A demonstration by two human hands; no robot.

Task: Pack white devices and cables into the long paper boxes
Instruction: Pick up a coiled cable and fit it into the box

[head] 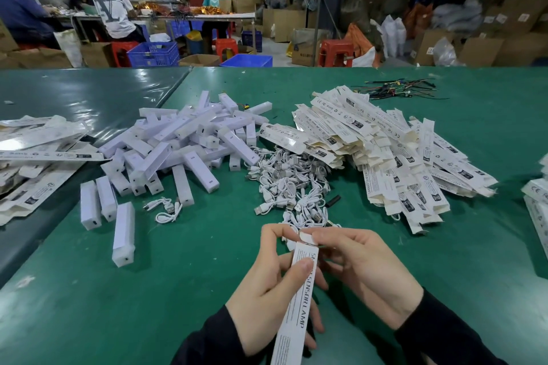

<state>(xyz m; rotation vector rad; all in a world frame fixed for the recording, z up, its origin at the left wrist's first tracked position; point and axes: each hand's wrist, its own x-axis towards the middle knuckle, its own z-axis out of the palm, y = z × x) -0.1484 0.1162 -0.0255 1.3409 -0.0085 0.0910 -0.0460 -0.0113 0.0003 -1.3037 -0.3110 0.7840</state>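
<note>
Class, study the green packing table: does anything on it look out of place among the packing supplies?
Yes: a small black piece lies between the white cables and flat boxes, the only dark item there.

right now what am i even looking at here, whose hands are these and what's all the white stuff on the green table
This is one picture from a camera worn on a person's head, looking down at their own two hands. The left hand and right hand both grip a long paper box printed "sensor lamp", working at its far end flap. On the green table lie a heap of white devices, a tangle of short white cables, and a pile of flat unfolded boxes. Other workers sit at a table far behind.
</note>
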